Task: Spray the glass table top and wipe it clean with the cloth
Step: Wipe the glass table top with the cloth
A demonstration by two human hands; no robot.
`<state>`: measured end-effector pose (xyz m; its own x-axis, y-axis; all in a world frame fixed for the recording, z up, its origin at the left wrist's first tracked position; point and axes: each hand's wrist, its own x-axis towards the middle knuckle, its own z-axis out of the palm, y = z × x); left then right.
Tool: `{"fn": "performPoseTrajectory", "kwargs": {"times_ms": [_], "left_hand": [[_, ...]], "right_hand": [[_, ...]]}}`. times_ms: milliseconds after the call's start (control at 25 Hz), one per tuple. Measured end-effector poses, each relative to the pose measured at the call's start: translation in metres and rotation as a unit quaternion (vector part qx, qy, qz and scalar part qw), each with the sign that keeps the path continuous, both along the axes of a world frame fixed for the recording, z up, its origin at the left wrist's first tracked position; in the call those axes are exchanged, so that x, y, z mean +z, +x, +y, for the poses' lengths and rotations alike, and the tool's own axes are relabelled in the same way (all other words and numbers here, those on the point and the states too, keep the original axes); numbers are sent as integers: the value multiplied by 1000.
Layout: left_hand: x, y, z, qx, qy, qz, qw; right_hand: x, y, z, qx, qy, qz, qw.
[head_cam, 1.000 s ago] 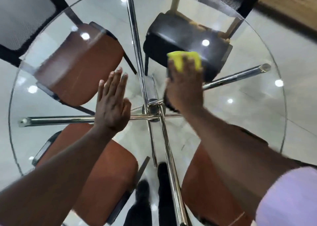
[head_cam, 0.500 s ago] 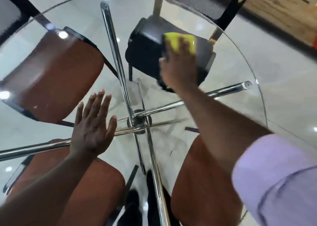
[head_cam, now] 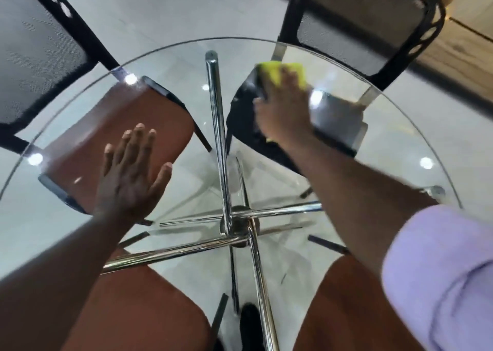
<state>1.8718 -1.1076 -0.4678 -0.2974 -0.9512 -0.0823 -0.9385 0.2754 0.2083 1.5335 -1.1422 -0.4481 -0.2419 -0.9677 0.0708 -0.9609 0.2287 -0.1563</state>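
The round glass table top [head_cam: 416,148] fills the view, with chrome legs crossing beneath it. My right hand [head_cam: 285,108] lies flat on a yellow cloth [head_cam: 277,73] at the far side of the glass, pressing it down over the black chair seat below. Most of the cloth is hidden under the hand. My left hand [head_cam: 130,174] rests palm down on the glass at the left, fingers straight and spread. No spray bottle is in view.
Chrome legs [head_cam: 217,126] meet at a hub [head_cam: 237,225] under the centre. Brown-seated chairs [head_cam: 120,134] and a black-seated chair [head_cam: 338,121] with mesh backs stand around the table. Black shoes [head_cam: 250,326] show through the glass near me.
My right hand has pushed the yellow cloth farther away toward the far rim. My left hand stays flat on the glass. The view has tilted up.
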Motion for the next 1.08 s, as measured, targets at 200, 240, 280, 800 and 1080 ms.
{"fn": "performPoseTrajectory", "kwargs": {"times_ms": [200, 240, 280, 800, 1080], "left_hand": [[3, 1, 1, -2, -10, -1, 1000], [2, 1, -1, -3, -11, -7, 1000], [1, 1, -1, -5, -15, -11, 1000], [-2, 24, 14, 67, -11, 78, 995], [8, 184, 166, 165, 52, -6, 985]], "right_hand": [[-6, 52, 72, 193, 4, -37, 980], [-12, 23, 64, 152, -9, -32, 988], [-13, -6, 41, 88, -19, -18, 996], [2, 116, -31, 104, -33, -61, 992], [-8, 350, 56, 341, -17, -32, 940]]}}
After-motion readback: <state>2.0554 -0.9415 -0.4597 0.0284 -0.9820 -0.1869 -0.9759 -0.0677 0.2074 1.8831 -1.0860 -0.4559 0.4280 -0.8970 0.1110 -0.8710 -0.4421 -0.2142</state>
